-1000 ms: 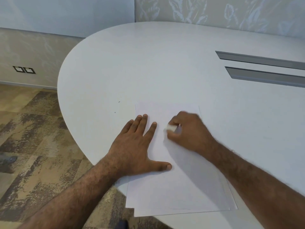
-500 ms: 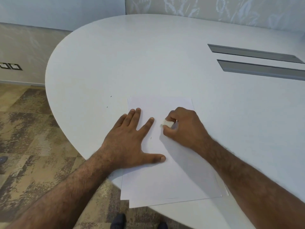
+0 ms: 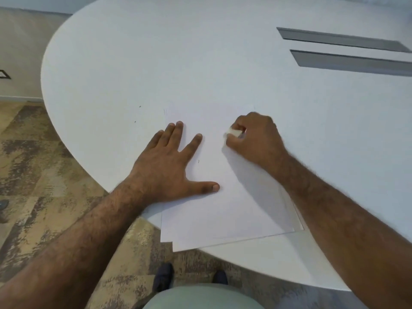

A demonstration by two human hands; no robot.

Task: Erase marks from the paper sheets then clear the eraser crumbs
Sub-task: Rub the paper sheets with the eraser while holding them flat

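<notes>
Fingers [image 3: 239,126] of the right hand [image 3: 254,139] are curled tight around a small white eraser [image 3: 234,131], pinching it so that only its pale end shows, pressed down onto the top paper sheet [image 3: 223,197] just right of the frame's centre. That sheet heads a loose stack of paper sheets whose long axis runs from the lower middle of the frame up toward the centre, the lower corners fanned out and hanging slightly past the near edge of the white worktop [image 3: 156,63]. Left of the eraser, the left hand [image 3: 169,166] lies flat on the same sheet with its fingers straight and spread, thumb pointing right, pinning the paper. A tiny dark mark [image 3: 198,161] sits on the sheet between the two hands, below and to the left of the eraser and just beside the left forefinger; faint marks near the sheet's upper left corner [image 3: 165,111] are too small to read. The right hand is plainly the one to reach that nearer mark, by drawing the eraser down and leftward. No crumbs can be made out. Two dark specks [image 3: 140,106] lie on the bare worktop farther left, two grey slots [image 3: 347,63] fill the upper right, and patterned carpet [image 3: 33,175] with the person's shoes [image 3: 163,275] shows along the lower edge.
</notes>
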